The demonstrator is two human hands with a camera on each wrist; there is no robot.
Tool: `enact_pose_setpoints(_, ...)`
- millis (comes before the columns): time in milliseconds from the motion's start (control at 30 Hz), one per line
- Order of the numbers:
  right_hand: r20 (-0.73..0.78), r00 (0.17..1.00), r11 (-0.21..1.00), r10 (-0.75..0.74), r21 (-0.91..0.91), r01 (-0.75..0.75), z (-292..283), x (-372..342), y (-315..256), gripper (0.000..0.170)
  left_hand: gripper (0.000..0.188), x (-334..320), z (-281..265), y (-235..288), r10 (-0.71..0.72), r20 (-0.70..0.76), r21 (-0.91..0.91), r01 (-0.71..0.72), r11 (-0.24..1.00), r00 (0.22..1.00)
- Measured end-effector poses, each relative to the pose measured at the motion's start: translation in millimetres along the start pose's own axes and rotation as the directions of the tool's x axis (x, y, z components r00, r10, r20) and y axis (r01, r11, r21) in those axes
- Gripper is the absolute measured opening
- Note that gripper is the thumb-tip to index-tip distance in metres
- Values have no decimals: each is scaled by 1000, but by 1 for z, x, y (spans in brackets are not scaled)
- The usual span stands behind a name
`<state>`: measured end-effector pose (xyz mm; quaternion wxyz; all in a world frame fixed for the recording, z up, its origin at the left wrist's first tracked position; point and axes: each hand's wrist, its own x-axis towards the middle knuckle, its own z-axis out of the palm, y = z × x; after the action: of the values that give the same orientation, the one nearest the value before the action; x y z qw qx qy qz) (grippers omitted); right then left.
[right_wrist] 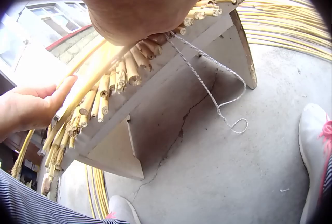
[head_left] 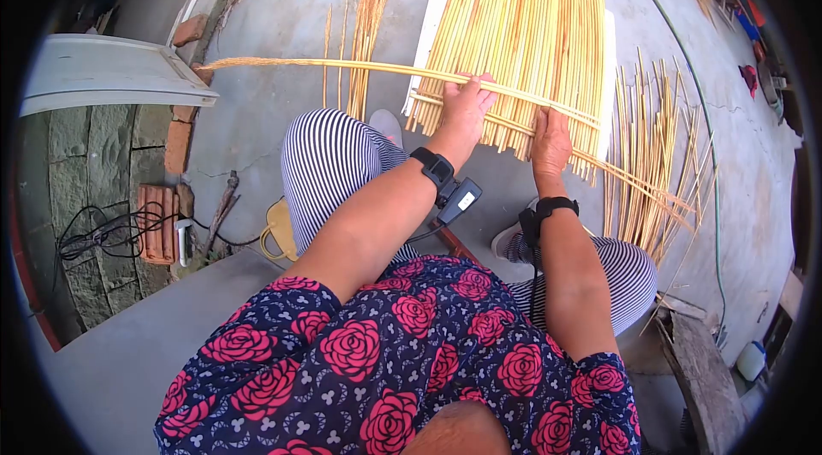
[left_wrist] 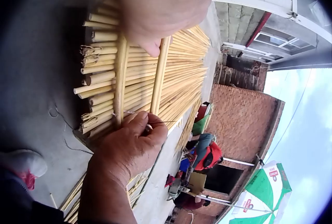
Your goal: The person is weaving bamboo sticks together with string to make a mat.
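Observation:
Pale stalks point(head_left: 522, 18) lie side by side in a flat layer, with two stalks laid across them near their cut ends. My left hand point(head_left: 465, 113) grips the upper cross stalk point(head_left: 368, 67), whose feathery tip points left; the thumb shows along it in the right wrist view. To its right, my right hand point(head_left: 550, 147) is at the lower cross stalk point(head_left: 634, 177). In the left wrist view the right hand point(left_wrist: 124, 154) has thumb and forefinger pinched together, a thin dark strand beside them. A white string point(right_wrist: 207, 86) hangs in a loop below the right hand point(right_wrist: 140, 6).
The layer rests on a white board point(head_left: 610, 70) with legs. Loose stalks lie on the ground at the right point(head_left: 651, 147) and the left point(head_left: 368, 44). A green hose point(head_left: 706, 113) runs along the right. Bricks point(head_left: 158, 224) and a black cable are at the left.

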<state>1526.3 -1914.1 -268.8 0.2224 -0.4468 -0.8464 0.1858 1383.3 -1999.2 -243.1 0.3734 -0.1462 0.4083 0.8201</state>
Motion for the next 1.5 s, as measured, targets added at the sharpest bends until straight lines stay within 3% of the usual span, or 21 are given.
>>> enact_pose_setpoints(233, 30, 993, 991, 113, 72, -115, 0, 0, -1, 29, 13, 4, -6, -5, -14, 39, 34, 12, 999, 999)
enact_pose_setpoints(333, -51, 997, 998, 52, 23, -51, 3, 0, -1, 31, 13, 6, -6, -4, -39, 43, 45, 37, 998, 998)
enact_pose_setpoints(533, -13, 999, 997, 41, -59, -41, 1, 2, -1, 28, 13, 10, -9, -3, -68, 73, 63, 63, 996, 995)
enact_pose_setpoints(567, -45, 999, 998, 17, -63, -20, 2, 2, -1, 28, 25, 11, -11, -3, -49, 113, 77, 41, 996, 992)
enact_pose_setpoints(900, -64, 998, 996, -23, -90, 17, 4, 2, 1, 24, 19, 9, -1, 4, -84, 37, 199, 75, 977, 996)
enact_pose_setpoints(1000, -68, 997, 998, -34, -52, 30, 4, 4, -2, 22, 21, 11, 4, 5, -73, -35, 332, 80, 940, 997)
enact_pose_setpoints(1133, -62, 998, 997, -11, -77, 7, 7, 5, 0, 19, 20, 10, 8, 12, -100, -25, 412, 101, 906, 995)
enact_pose_setpoints(1267, -47, 999, 992, -13, -123, 7, 6, 5, -1, 17, 16, 3, 16, 22, -182, -103, 667, 203, 717, 978)
enact_pose_setpoints(1300, -52, 999, 994, -14, -112, 8, 5, 6, -2, 17, 14, 3, 16, 23, 97, 78, 835, -118, 537, 992)
enact_pose_setpoints(1333, -57, 998, 995, -15, -101, 9, 6, 6, -2, 17, 13, 5, 13, 20, 312, 313, 885, -395, 246, 897)
enact_pose_setpoints(1367, -62, 998, 996, -15, -91, 9, 6, 5, -2, 17, 12, 7, 9, 18, 424, 563, 808, -579, -106, 709)
enact_pose_setpoints(1467, -81, 996, 996, -34, -87, 27, 8, 5, 0, 17, 12, 24, -6, 5, 328, 758, 652, -676, -344, 564)
enact_pose_setpoints(1500, -89, 995, 997, -35, -66, 30, 9, 7, 1, 17, 14, 24, -13, 1, 296, 755, 655, -650, -385, 586)
